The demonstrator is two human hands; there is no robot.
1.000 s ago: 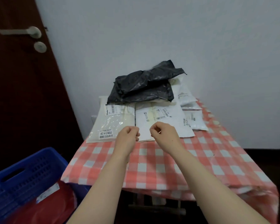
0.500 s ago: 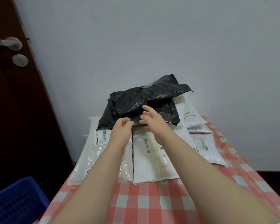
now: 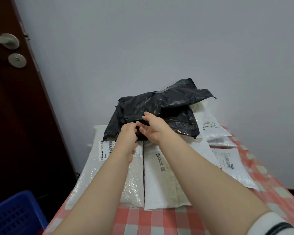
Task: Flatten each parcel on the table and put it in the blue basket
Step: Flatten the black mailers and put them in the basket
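Reaching arms: 2 bare forearms extend from the near edge of the table [image 3: 159, 223] to the pile at its far end.
Left hand [image 3: 128, 134]: seen from behind, its fingers curled at the near edge of the black parcel [image 3: 170, 106]; I cannot tell whether they have pinched the plastic.
Right hand [image 3: 154, 128]: just beside the left, fingers spread and relaxed, the tips touching the black plastic and gripping nothing.
Black parcel: crumpled and puffed up, lying on top of the pale parcels at the back of the table, near the wall [image 3: 159, 39].
Bubble-wrap parcel [image 3: 107, 168]: flat on the left of the table, label at its far end, partly under the left forearm.
White parcel [image 3: 158, 180]: flat in the middle, touching the bubble-wrap parcel along 1 side, its far end tucked under the black parcel.
Right-hand parcels [image 3: 231, 165]: several white bags with barcode labels, overlapping along the right edge.
Blue basket [image 3: 15, 214]: low at the left, below table level, well apart from both hands.
Tablecloth: red and white check.
Door [image 3: 15, 116]: dark, on the left, with a metal handle [image 3: 5, 40].
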